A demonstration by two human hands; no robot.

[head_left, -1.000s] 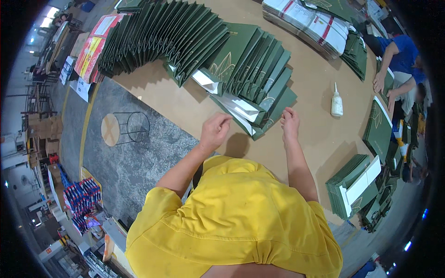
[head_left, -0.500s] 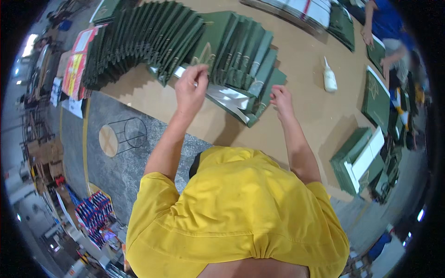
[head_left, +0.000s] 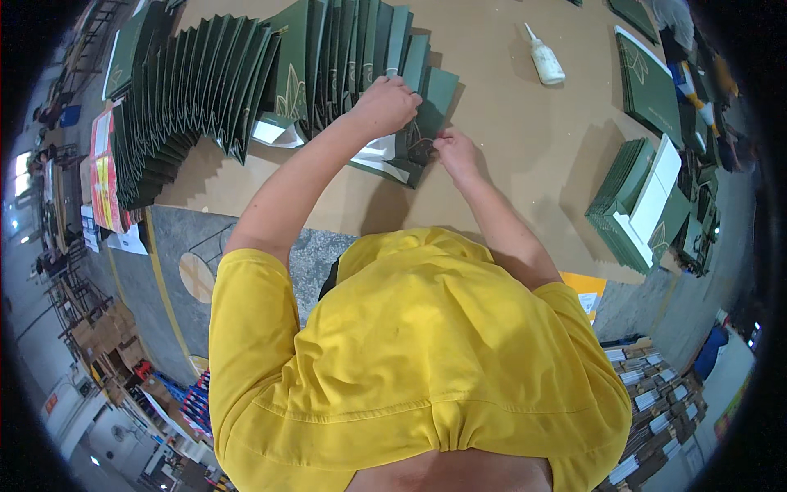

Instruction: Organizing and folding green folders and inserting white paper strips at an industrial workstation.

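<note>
The left hand (head_left: 389,105) reaches over the right-hand end of a short row of dark green folders (head_left: 352,53), its fingers bent down against their lower part; whether they are clamped on one cannot be told. The right hand (head_left: 457,153) is just beside the lower right edge of the last folder, thumb and fingertips drawn close together, and it is unclear whether they pinch the paper. These folders lie overlapping on the brown table (head_left: 512,176), in front of the person, with a white flap (head_left: 379,151) showing below the left wrist. To their left, a long curved fan of green folders (head_left: 193,82) stretches toward a red and yellow package (head_left: 105,168). A white bottle (head_left: 547,64) with a pointed nozzle lies farther right, well apart from both hands, and a green stack (head_left: 623,193) bearing a white strip sits near the table's right edge.
</note>
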